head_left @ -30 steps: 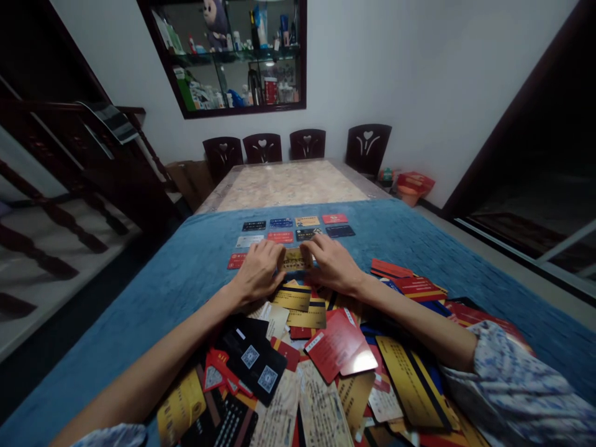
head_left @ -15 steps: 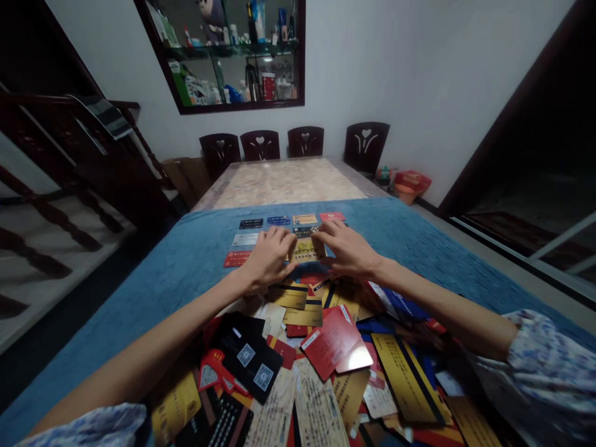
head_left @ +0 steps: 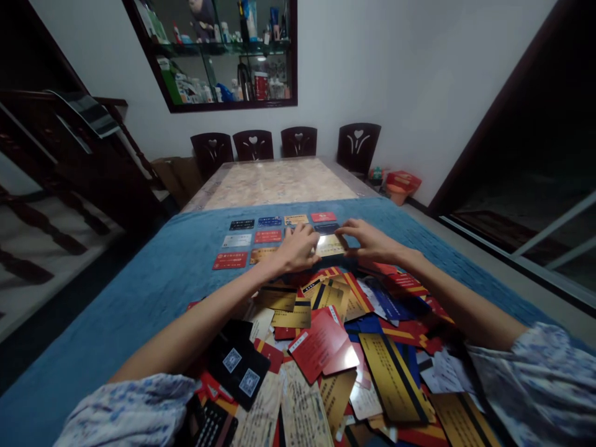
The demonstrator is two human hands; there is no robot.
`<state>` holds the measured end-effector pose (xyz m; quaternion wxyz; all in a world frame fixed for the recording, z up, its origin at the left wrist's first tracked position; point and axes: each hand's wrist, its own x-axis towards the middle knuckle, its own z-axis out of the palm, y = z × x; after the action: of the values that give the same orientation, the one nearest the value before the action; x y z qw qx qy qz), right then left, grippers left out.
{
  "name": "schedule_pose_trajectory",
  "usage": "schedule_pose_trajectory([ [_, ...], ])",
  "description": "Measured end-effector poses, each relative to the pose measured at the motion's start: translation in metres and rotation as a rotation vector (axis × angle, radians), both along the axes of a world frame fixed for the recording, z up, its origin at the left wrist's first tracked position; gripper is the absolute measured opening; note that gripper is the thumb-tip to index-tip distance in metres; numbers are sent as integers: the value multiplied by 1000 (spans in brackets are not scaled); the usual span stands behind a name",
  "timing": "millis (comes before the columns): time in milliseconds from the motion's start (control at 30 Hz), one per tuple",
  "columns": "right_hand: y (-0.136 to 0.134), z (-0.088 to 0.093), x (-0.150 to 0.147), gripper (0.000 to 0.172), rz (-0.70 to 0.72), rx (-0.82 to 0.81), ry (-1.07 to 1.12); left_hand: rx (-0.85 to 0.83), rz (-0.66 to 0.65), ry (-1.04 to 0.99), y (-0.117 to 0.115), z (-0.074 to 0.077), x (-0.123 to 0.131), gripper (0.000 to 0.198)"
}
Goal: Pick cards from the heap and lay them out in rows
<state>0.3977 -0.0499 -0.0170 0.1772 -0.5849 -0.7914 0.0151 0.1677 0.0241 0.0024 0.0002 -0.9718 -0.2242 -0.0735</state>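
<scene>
A shiny gold bank card (head_left: 329,245) is held by its two sides between my left hand (head_left: 298,249) and my right hand (head_left: 369,241), low above the blue cloth. Fingers of both hands are closed on its edges. Beyond and left of it, cards lie face up in rows: a black card (head_left: 242,224), a blue card (head_left: 270,221), a red card (head_left: 323,216), a silver card (head_left: 236,241) and others. A gold card (head_left: 263,255) is partly covered by my left hand. Nearer me spreads a loose heap of cards, with a red card (head_left: 317,344) on top.
The blue cloth (head_left: 153,273) covers the near part of a long table, whose patterned top (head_left: 288,180) shows beyond it. Several dark chairs (head_left: 298,141) stand at the far end. A stair railing (head_left: 46,205) is on the left, a glass-shelved cabinet (head_left: 223,46) on the wall.
Both hands have moved right with the gold card, exposing a red card and a gold card in the rows. My view has shifted slightly.
</scene>
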Motion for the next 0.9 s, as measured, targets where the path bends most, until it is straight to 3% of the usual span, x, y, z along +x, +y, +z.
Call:
schedule_pose_trajectory([
  [233,9,-20,22,46,-33,-60,82,-145,74,46,10,-12,30,23],
  [533,13,-32,26,43,-58,-89,130,-211,137,83,18,-22,43,20],
  [900,12,-31,26,38,-40,-145,148,-209,145,165,15,-11,49,12],
])
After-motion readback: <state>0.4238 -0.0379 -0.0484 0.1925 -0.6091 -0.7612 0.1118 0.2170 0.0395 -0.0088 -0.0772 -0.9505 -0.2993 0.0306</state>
